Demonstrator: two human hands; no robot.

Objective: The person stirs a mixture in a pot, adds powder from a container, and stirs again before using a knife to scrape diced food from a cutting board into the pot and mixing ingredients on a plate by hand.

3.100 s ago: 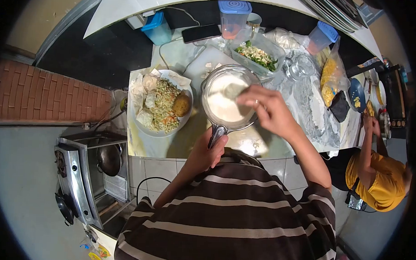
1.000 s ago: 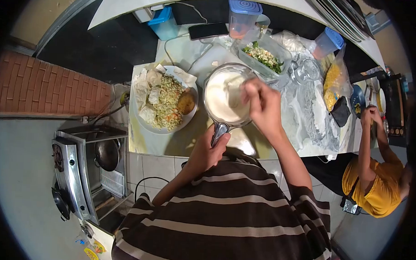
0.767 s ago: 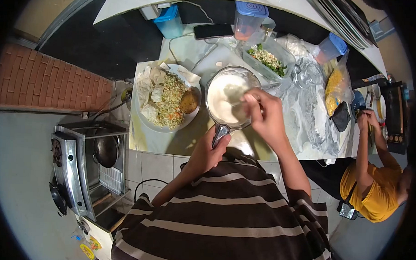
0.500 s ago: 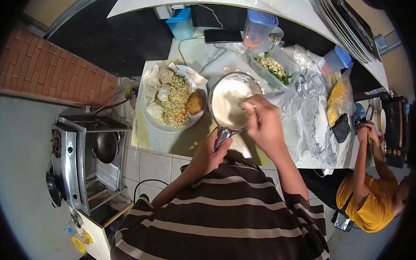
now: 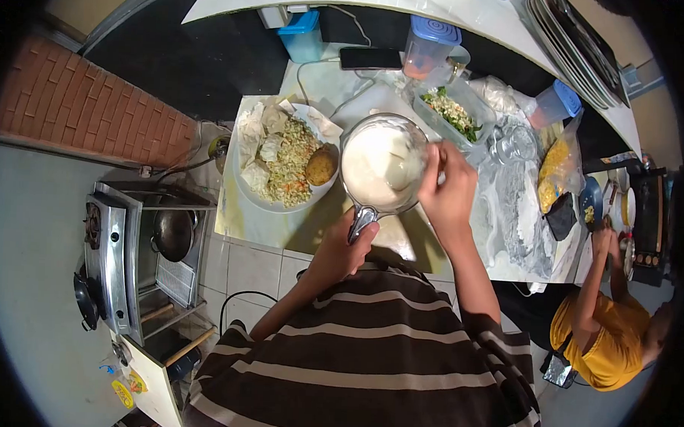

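Observation:
My left hand (image 5: 342,247) is closed around the short shiny handle of a round, see-through-sided pan (image 5: 364,218), held over the near edge of the counter. Creamy white batter (image 5: 370,165) fills much of it. At the pan's right rim my right hand (image 5: 450,189) has its fingers pinched together on what looks like a spoon (image 5: 398,170), its batter-coated bowl dipping into the mix. The fingers hide the spoon's handle. Left of the pan, a white plate (image 5: 271,205) carries chopped vegetable filling (image 5: 289,163), pale wrapped pieces (image 5: 254,135) and a browned potato-like lump (image 5: 322,165).
Behind the pan stand a clear tub (image 5: 477,105) of chopped greens and a phone (image 5: 370,59). Flour dusts the counter (image 5: 518,235) at right, near a bag of yellow bits (image 5: 554,168). A co-worker in a yellow shirt (image 5: 605,336) handles a pan at far right. A stove (image 5: 110,266) stands left.
My right hand has shifted right, from over the batter to the pan's rim, and the spoon's bowl now shows. My left hand keeps hold of the handle. The co-worker's hands have moved slightly.

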